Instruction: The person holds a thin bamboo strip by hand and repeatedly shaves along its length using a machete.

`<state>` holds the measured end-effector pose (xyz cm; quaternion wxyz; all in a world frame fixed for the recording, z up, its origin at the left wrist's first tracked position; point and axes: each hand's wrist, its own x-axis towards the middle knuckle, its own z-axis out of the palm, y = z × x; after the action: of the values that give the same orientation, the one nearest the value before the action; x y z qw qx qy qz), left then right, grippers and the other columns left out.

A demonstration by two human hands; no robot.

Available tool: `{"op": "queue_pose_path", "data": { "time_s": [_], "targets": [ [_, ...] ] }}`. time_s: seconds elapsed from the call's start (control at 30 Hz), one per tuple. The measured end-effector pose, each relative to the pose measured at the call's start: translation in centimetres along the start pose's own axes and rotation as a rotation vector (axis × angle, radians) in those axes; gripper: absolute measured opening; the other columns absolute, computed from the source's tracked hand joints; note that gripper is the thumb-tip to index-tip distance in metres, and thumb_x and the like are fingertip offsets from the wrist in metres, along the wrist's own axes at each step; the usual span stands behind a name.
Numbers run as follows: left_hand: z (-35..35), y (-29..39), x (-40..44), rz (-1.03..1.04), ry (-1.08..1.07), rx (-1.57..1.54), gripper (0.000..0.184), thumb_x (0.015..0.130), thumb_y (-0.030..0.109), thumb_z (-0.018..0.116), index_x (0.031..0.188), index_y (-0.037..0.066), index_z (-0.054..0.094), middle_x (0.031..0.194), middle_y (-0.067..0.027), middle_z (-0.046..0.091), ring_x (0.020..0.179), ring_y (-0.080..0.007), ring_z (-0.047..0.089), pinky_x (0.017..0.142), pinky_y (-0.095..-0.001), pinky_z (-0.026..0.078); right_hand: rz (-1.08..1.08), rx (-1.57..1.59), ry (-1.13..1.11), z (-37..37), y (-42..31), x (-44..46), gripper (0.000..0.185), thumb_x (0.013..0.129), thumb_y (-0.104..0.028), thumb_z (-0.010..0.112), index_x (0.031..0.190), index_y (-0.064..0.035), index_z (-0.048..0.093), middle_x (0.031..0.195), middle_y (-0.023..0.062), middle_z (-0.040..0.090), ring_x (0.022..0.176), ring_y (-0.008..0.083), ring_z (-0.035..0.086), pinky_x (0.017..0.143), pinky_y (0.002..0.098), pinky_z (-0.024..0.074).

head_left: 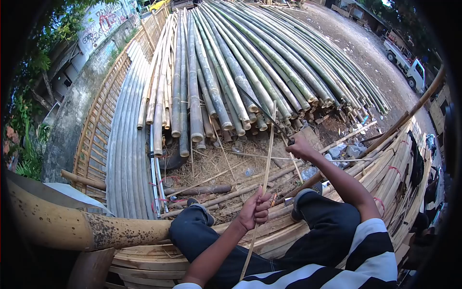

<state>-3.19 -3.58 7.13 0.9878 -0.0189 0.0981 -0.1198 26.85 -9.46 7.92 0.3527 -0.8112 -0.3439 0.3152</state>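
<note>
My left hand [255, 211] is closed around a thin bamboo strip [268, 161], which stands at a slant between my knees. Its upper end rises toward the bamboo pile, and its lower end passes down by my lap. Gripped in my right hand [301, 147] is the handle of a long dark-bladed knife [262, 109]. The blade points up and to the left, crossing the strip in view near its upper part. Whether blade and strip touch, I cannot tell.
Long bamboo poles [192, 86] lie piled ahead. Split bamboo slats [385, 180] are under and right of me. A thick bamboo pole [91, 229] juts in at left, near corrugated sheets [127, 144] and a bamboo fence [98, 113]. A white truck [414, 72] is far right.
</note>
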Motion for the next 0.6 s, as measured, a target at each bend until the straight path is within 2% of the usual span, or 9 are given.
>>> {"op": "queue_pose_path", "data": {
  "time_s": [0.1,0.17,0.27,0.3,0.37,0.4,0.43,0.5,0.6],
  "targets": [
    [-0.7,1.1,-0.4,0.018,-0.048,-0.028,0.043,0.098,0.048,0.032,0.067,0.018,0.032,0.045,0.0084,0.014,0.032,-0.0037,0.009,0.03,-0.0199,0.007,-0.166,-0.192,-0.12,2.2,-0.8,-1.8,0.026,0.064,-0.02,0.065,0.06,0.0031,0.054,0.047,0.0097,0.051,0.042,0.0171,0.051,0.045,0.0334,0.0417],
    [-1.6,1.1,-0.4,0.042,-0.066,-0.079,0.042,0.098,0.046,0.031,0.067,0.018,0.032,0.044,0.0081,0.013,0.03,-0.004,0.008,0.028,-0.0206,0.007,-0.282,-0.292,-0.237,4.7,-2.4,-3.3,0.027,0.064,-0.022,0.064,0.064,0.0037,0.056,0.053,0.0154,0.054,0.051,0.0264,0.057,0.052,0.0383,0.0444],
    [-2.1,0.4,-0.8,0.056,-0.249,-0.226,0.042,0.1,0.043,0.028,0.067,0.018,0.032,0.043,0.0072,0.011,0.029,-0.0038,0.007,0.026,-0.0212,0.008,-0.478,-0.374,-0.384,7.4,-5.8,-5.4,0.024,0.063,-0.02,0.062,0.065,0.0028,0.055,0.06,0.0218,0.056,0.06,0.0408,0.055,0.061,0.0457,0.0454],
    [-1.7,0.3,-1.1,0.062,-0.245,-0.219,0.042,0.1,0.043,0.028,0.067,0.018,0.032,0.043,0.0072,0.011,0.029,-0.0038,0.007,0.026,-0.0212,0.008,-0.597,-0.392,-0.363,7.7,-6.2,-5.3,0.024,0.062,-0.02,0.062,0.065,0.0025,0.054,0.061,0.0221,0.055,0.061,0.0411,0.056,0.06,0.0458,0.0451],
    [-0.9,0.0,-1.8,0.101,-0.26,-0.102,0.041,0.1,0.042,0.027,0.068,0.017,0.031,0.043,0.0071,0.011,0.029,-0.0036,0.007,0.026,-0.0208,0.007,-0.627,-0.413,-0.28,7.3,-5.7,-3.9,0.023,0.062,-0.02,0.062,0.067,0.0018,0.055,0.06,0.0218,0.055,0.062,0.0412,0.056,0.06,0.0459,0.0448],
    [-1.1,-0.1,-1.9,0.118,-0.296,-0.178,0.042,0.1,0.042,0.023,0.069,0.014,0.029,0.043,0.0065,0.011,0.029,-0.0024,0.008,0.026,-0.0201,0.009,-0.584,-0.315,-0.134,7.4,-3.7,-2.5,0.022,0.062,-0.019,0.062,0.065,0.0018,0.055,0.059,0.0206,0.055,0.057,0.039,0.054,0.057,0.0443,0.044],
    [-1.5,0.1,-1.9,0.109,-0.289,-0.163,0.042,0.1,0.042,0.023,0.069,0.014,0.029,0.043,0.0065,0.011,0.029,-0.0024,0.008,0.026,-0.0201,0.009,-0.335,-0.273,-0.167,5.9,-3.5,-1.5,0.024,0.064,-0.019,0.062,0.06,0.0029,0.053,0.052,0.016,0.052,0.047,0.0298,0.05,0.052,0.0411,0.0424],
    [-1.8,0.6,-1.4,0.066,-0.264,-0.186,0.041,0.1,0.042,0.025,0.069,0.016,0.03,0.043,0.0073,0.011,0.029,-0.003,0.008,0.027,-0.0205,0.008,-0.059,-0.042,-0.098,3.8,-1.9,-0.9,0.028,0.065,-0.02,0.062,0.056,0.0036,0.05,0.047,0.0105,0.048,0.043,0.0205,0.045,0.046,0.0378,0.0397],
    [-1.5,-0.4,-0.1,0.013,-0.323,-0.236,0.042,0.1,0.044,0.025,0.07,0.015,0.031,0.044,0.0067,0.011,0.03,-0.0029,0.008,0.027,-0.0204,0.008,-0.064,-0.033,-0.024,3.3,0.5,-1.2,0.03,0.066,-0.021,0.062,0.055,0.0037,0.05,0.046,0.0078,0.046,0.041,0.0165,0.045,0.044,0.0364,0.0385]
  ]
}}
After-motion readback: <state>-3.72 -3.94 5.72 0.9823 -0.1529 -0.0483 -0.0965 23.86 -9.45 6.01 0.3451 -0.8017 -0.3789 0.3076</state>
